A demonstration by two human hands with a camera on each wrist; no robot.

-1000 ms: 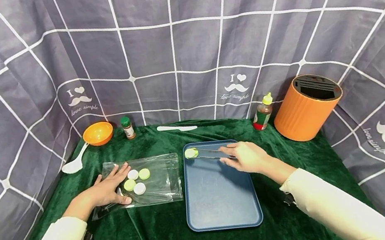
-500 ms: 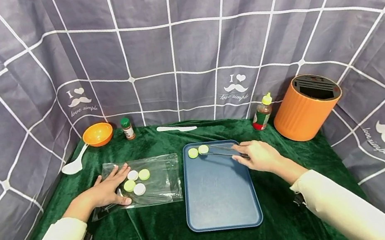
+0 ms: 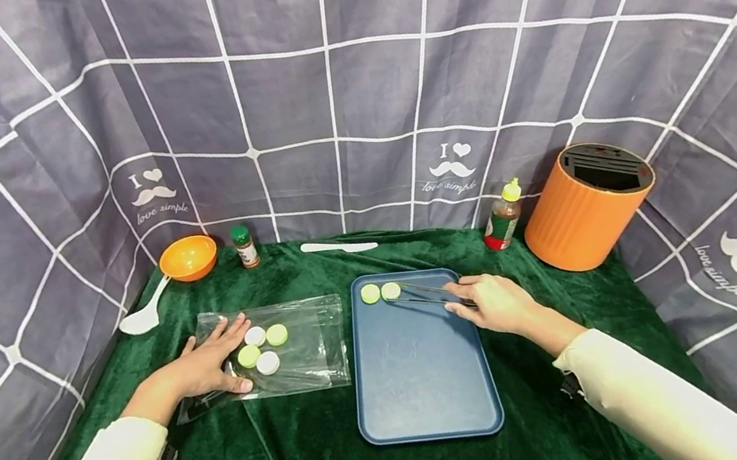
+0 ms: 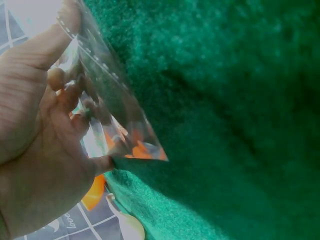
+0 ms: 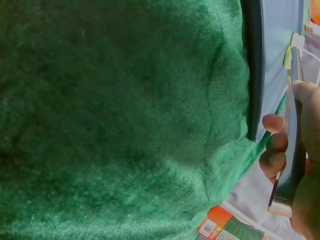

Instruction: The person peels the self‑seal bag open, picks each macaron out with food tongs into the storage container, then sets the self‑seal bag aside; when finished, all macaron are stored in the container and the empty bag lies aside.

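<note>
My right hand [image 3: 496,302] grips metal tongs [image 3: 426,297] over the top of the blue tray [image 3: 429,381]. The tong tips sit at a round pale green disc [image 3: 390,291]; whether they squeeze it I cannot tell. A second pale green disc [image 3: 370,294] lies just left of it, in the tray's upper left corner. With fingers spread, my left hand [image 3: 205,366] rests on the left end of a clear plastic bag [image 3: 308,352]. Several green and white discs [image 3: 267,363] lie at the bag, beside those fingers. The right wrist view shows the tongs [image 5: 291,160] along the palm.
Along the back of the green cloth [image 3: 316,447] stand an orange bowl [image 3: 188,258], a green-capped spice jar [image 3: 244,247], a white plastic knife [image 3: 338,246], a sauce bottle [image 3: 502,217] and an orange knife block [image 3: 586,211]. A white spoon [image 3: 140,320] leans by the bowl.
The tongs and my right hand have moved right from the tray's upper left corner. Two discs now show side by side where one showed before. My left hand has stayed put.
</note>
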